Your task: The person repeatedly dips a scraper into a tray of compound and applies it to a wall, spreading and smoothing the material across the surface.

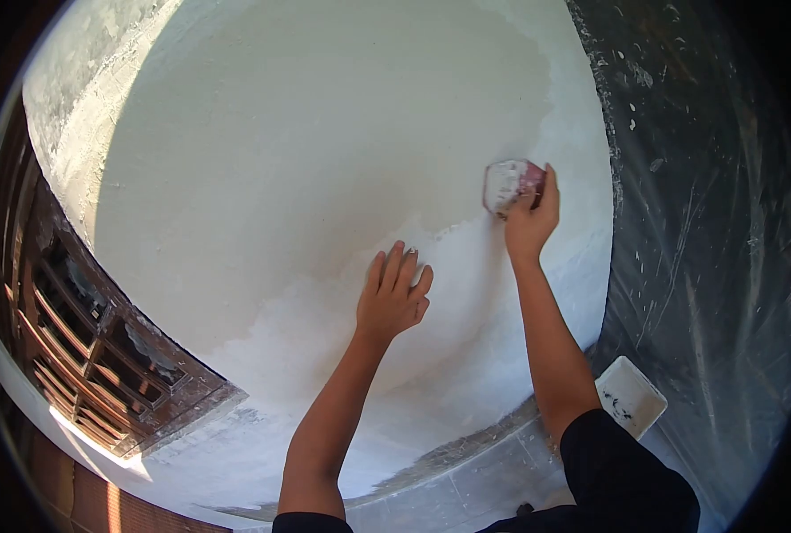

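Observation:
A wall (pixel 324 133) fills most of the view, grey-green and damp-looking above, whiter along its lower part. My right hand (pixel 530 222) grips a dark-red, flat-sided hand tool (pixel 507 185) smeared with white paste, at the right part of the wall. Its exact kind does not show, and my fingers cover its right edge. Left of it, my left hand (pixel 393 298) is open against the wall where grey meets white, palm turned to the surface and fingers stretched upward. A little white matter is on one fingertip.
At the left is a brown wooden window frame (pixel 102 338) with slats. Dark plastic sheeting (pixel 706 222) hangs at the right. A white tub (pixel 648 400) with dark specks stands low beside my right arm. Grey floor (pixel 475 484) runs along the wall's foot.

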The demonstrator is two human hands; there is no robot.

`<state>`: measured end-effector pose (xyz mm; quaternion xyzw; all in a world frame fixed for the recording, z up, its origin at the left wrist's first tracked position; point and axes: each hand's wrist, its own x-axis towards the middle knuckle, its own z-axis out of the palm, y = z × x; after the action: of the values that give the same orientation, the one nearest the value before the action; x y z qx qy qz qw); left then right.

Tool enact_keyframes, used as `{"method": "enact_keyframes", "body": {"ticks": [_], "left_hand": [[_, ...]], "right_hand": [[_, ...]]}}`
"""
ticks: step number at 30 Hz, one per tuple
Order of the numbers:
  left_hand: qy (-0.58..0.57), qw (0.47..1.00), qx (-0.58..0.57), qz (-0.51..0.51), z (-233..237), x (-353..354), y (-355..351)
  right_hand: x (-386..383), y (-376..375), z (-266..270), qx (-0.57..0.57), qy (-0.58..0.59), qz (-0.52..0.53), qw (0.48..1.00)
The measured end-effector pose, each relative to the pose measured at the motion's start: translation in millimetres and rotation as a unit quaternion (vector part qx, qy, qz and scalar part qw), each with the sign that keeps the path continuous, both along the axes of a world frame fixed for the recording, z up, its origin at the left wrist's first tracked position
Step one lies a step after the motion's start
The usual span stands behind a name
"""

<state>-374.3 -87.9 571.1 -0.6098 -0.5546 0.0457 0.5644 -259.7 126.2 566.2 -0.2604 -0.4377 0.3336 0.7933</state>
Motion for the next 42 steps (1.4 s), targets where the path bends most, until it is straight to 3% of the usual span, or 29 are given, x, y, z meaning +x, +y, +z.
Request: {"method": "enact_keyframes", "body": {"ticks": [1, 2, 4, 5, 6, 8, 10, 12, 14, 16, 19, 21, 22, 25, 29, 33, 36, 38, 42], "left_hand": [[0.0, 1.0, 0.0, 0.0, -0.8, 1.3, -0.9], [0.002, 1.0, 0.003, -0.002, 0.0, 1.6, 0.4], [0.004, 1.0, 0.007, -0.01, 1.1, 0.4, 1.4], [-0.001, 1.0, 0.005, -0.014, -0.6, 0.7, 0.2], [-0.002, 1.0, 0.002, -0.011, -2.3, 1.6, -1.2], [0.001, 1.0, 0.0, 0.001, -0.7, 0.7, -1.3], [0.004, 1.0, -0.001, 0.014, 0.1, 0.4, -1.2], [0.004, 1.0, -0.005, 0.023, -3.0, 2.3, -1.3], [0.011, 0.999, 0.005, 0.034, -2.4, 1.9, -0.6], [0.008, 0.999, 0.005, 0.031, -1.4, 1.7, -1.4], [0.008, 0.999, 0.005, 0.032, -1.8, 1.4, -2.2], [0.011, 0.999, 0.008, 0.033, -3.1, 1.1, -2.2], [0.008, 0.999, 0.008, 0.032, -4.0, 0.9, -2.8], [0.001, 1.0, 0.016, 0.024, -1.3, 0.7, 1.0], [-0.057, 0.998, 0.026, -0.007, 1.3, 8.8, -0.5], [-0.087, 0.993, 0.072, -0.031, -21.9, 26.4, 10.1], [-0.175, 0.981, 0.051, -0.06, -65.5, 59.7, 22.0], [-0.289, 0.953, -0.038, -0.087, -99.3, 81.8, 31.6], [-0.392, 0.908, -0.114, -0.092, -156.5, 127.3, 46.4]], "right_hand": [[3.1, 10.9, -8.1, -0.072, 0.072, 0.017, 0.995], [4.5, 7.9, -6.4, -0.071, 0.075, 0.016, 0.995], [7.1, -11.1, 1.8, 0.059, 0.099, 0.067, 0.991], [9.7, -29.5, 11.5, 0.133, 0.011, 0.052, 0.99], [10.7, -42.5, 13.9, 0.177, -0.05, 0.13, 0.974], [5.4, -37.4, 12.5, 0.179, -0.096, 0.178, 0.963], [-5.2, 6.1, -2.9, 0.019, 0.0, 0.028, 0.999], [12.0, 20.3, 0.3, -0.105, 0.166, 0.073, 0.978], [9.9, 5.2, 3.1, 0.021, 0.132, 0.094, 0.987], [13.3, -31.1, 17.0, 0.17, -0.005, 0.141, 0.975], [1.9, -17.6, 10.8, 0.177, -0.091, 0.108, 0.974], [9.1, 14.4, -0.2, -0.003, 0.012, 0.011, 1.0], [16.5, 26.3, -7.5, -0.059, 0.084, 0.045, 0.994], [30.5, 23.4, -16.1, -0.025, 0.089, 0.072, 0.993], [43.1, 7.0, -37.7, 0.01, -0.013, 0.143, 0.99], [57.0, 4.7, -67.3, 0.007, -0.039, 0.185, 0.982], [71.8, 1.3, -95.3, -0.016, -0.072, 0.201, 0.977], [83.6, -2.2, -117.2, -0.029, -0.1, 0.201, 0.974], [110.7, -4.9, -167.1, -0.056, -0.179, 0.193, 0.963]]}}
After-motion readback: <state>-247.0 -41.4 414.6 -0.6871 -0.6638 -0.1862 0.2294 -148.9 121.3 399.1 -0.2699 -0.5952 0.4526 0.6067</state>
